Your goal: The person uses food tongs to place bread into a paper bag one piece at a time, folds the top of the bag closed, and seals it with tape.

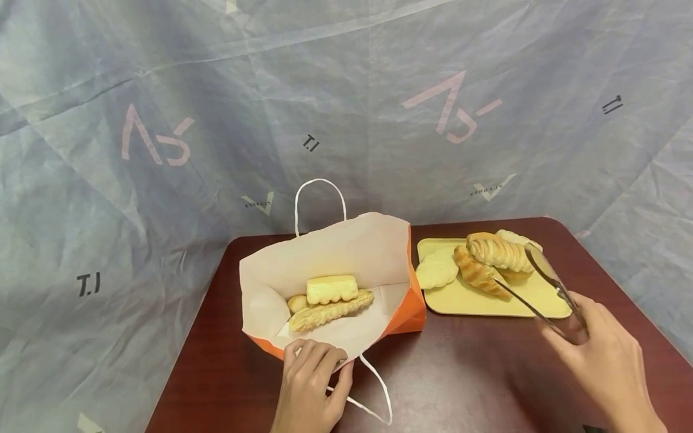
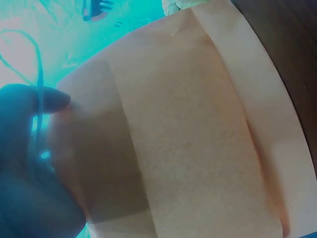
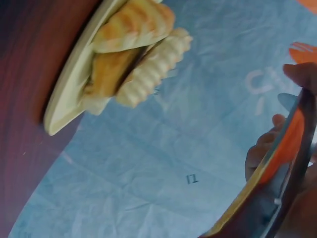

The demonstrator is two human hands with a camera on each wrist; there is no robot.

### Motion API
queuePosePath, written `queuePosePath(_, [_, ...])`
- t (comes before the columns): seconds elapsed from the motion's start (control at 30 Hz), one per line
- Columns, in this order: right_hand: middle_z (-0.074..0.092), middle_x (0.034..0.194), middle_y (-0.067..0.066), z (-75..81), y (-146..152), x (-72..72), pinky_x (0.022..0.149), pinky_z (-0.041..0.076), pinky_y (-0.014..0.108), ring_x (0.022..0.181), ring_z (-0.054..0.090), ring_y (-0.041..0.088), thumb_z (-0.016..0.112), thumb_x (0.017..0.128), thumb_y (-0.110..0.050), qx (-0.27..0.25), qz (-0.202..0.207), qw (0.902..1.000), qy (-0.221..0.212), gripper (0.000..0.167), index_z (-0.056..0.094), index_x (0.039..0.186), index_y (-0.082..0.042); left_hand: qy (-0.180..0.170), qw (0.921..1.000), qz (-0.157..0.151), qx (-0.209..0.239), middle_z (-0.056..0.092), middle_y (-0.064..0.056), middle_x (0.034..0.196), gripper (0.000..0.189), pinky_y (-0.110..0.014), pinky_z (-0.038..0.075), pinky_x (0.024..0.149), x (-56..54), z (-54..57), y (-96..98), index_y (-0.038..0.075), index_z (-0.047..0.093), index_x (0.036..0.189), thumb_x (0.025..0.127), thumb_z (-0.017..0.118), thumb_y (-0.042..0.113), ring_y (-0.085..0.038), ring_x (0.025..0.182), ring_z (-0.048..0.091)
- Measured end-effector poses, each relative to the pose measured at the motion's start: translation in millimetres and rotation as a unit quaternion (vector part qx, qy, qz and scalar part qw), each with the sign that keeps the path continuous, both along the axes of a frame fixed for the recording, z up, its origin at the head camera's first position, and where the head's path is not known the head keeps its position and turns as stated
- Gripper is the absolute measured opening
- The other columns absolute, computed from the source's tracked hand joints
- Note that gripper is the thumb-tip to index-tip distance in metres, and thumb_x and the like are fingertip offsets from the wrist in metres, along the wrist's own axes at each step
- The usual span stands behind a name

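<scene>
My left hand [image 1: 311, 382] pinches the near rim of an orange paper bag [image 1: 325, 249] with a white inside, lying open towards me. Inside it are a long twisted bread [image 1: 330, 311], a pale block-shaped bread [image 1: 331, 288] and a small round one [image 1: 296, 303]. My right hand [image 1: 606, 355] holds metal tongs [image 1: 556, 284], their arms spread. The tips reach either side of a spiral bread roll [image 1: 500, 252] on a yellow tray [image 1: 476, 307]; whether they touch it I cannot tell. The left wrist view shows mostly the bag's paper [image 2: 188, 109].
A browned ridged bread [image 1: 479, 278] and a flat pale bread [image 1: 437, 268] share the tray with more pieces behind. White cord handles [image 1: 319, 180] stick out from the bag. The dark red table [image 1: 460, 367] meets a grey printed cloth [image 1: 352, 108] behind.
</scene>
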State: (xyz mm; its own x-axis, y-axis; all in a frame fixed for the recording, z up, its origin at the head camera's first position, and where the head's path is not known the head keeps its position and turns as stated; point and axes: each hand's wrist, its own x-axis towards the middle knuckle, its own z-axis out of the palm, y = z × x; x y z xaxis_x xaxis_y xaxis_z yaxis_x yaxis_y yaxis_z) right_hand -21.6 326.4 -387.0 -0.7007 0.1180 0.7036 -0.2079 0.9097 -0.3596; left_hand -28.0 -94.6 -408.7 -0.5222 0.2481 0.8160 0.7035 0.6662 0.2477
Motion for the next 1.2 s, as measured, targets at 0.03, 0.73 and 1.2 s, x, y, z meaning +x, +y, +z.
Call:
queuePosePath(0.03, [0.056,0.079,0.001,-1.3,3.1,-1.7,0.051,0.033,0.021,0.072,0.035,-0.018,0.089,0.059,-0.012,0.003,-0.005,1.0000,-0.004,0.063,0.066,0.116,-0.003,0.001,1.0000,0.000,0.000,0.060,0.008,0.079,0.012,-0.041,0.035,0.085,0.2,0.1,-0.1,0.018,0.066,0.083,0.092,0.060,0.022,-0.011,0.075,0.056])
queuePosePath(0.73, [0.059,0.095,0.021,-27.9,53.1,-36.1,0.036,0.027,0.041,0.044,0.048,0.034,0.082,0.077,-0.018,0.132,-0.031,0.9743,-0.180,0.073,0.046,0.140,-0.012,0.003,1.0000,0.001,0.002,0.059,0.009,0.078,0.015,-0.040,0.035,0.083,1.5,-2.1,-0.2,0.019,0.065,0.082,0.094,0.058,0.022,-0.010,0.073,0.054])
queuePosePath(1.2, [0.052,0.096,0.028,-29.5,56.7,-43.4,0.036,0.026,0.042,0.043,0.044,0.033,0.081,0.076,-0.015,0.111,-0.038,0.9737,-0.195,0.076,0.044,0.142,-0.015,0.004,1.0000,0.004,0.003,0.059,0.008,0.078,0.016,-0.039,0.035,0.084,1.8,-2.4,-0.7,0.018,0.065,0.082,0.094,0.057,0.023,-0.011,0.073,0.055])
